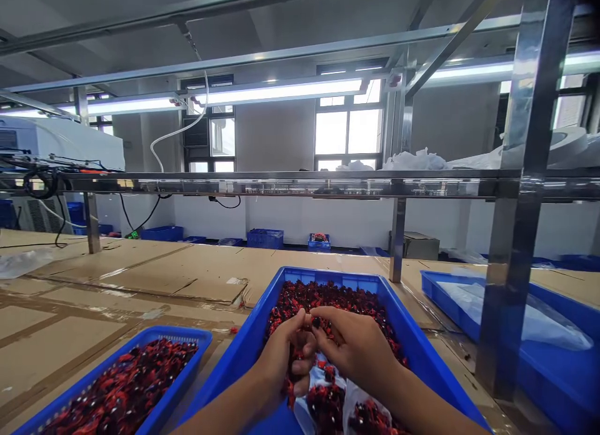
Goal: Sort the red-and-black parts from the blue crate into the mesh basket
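Note:
My left hand point(287, 355) and my right hand point(359, 344) meet above a large blue tray point(424, 354). The fingers of my right hand are closed in a pinch on a small dark, shiny piece point(315, 322), whose exact kind I cannot make out. My left hand is curled, its thumb and forefinger touching the right fingertips; whatever it grips is hidden. Under and beyond the hands, many small red-and-black pieces point(323, 292) fill the tray's far part. Nearer to me, white plastic bags point(307, 416) lie in it with more such pieces.
On the left, a smaller blue basket point(204, 341) holds a heap of red-and-black pieces point(126, 385). At right, a blue tray point(539, 372) with clear plastic film point(520, 313) stands behind a metal post point(504, 285). Cardboard point(154, 269) covers the table; a metal shelf point(281, 184) crosses above it.

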{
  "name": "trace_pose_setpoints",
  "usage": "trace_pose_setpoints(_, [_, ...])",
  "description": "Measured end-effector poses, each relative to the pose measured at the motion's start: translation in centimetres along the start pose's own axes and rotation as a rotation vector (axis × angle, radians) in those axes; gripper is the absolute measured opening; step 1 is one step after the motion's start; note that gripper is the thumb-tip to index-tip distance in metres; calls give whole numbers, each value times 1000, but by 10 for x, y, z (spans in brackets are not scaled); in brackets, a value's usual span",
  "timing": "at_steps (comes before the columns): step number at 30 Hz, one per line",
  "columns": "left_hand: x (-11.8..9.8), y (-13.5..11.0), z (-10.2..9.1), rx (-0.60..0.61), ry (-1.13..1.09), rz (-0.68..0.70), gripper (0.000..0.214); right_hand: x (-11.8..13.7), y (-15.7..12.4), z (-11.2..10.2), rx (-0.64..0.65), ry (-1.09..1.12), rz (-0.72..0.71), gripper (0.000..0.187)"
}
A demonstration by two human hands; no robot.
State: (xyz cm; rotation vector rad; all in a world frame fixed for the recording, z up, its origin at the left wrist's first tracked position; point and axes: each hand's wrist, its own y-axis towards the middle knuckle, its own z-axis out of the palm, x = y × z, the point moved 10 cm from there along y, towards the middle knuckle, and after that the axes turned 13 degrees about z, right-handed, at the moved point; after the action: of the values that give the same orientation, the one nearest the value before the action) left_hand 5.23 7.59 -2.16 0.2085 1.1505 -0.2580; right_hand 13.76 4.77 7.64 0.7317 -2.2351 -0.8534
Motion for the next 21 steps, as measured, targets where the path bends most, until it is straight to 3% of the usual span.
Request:
trace_pose_setpoints(3, [-7, 1, -3, -42, -56, 51, 42, -1, 2, -2, 23, 39, 64, 19])
trace_pose_setpoints(5, [-10, 3, -7, -63, -47, 72, 44, -13, 6, -3, 52, 190, 216, 12])
trace_pose_setpoints(7, [-11, 5, -12, -91, -32, 77, 51, -36, 4, 13, 188, 536, 489, 13])
trace_pose_setpoints(9, [-11, 7, -18, -114, -20, 80, 59, -47, -6, 42, 401, 871, 734, 20])
trace_pose_setpoints(11, [-11, 7, -20, -122, -1, 74, 64, -45, -16, 63, 569, 1018, 834, 24])
trace_pose_setpoints(14, [-9, 5, -15, -80, 58, 60, 70, -36, -17, 67, 576, 935, 735, 20])
trace_pose_setpoints(18, [-7, 2, -9, -58, 185, 72, 83, -7, -12, 53, 434, 492, 426, 21])
trace_pose_setpoints(21, [-12, 2, -8, -67, 216, 128, 91, 5, -11, 48, 363, 320, 364, 20])
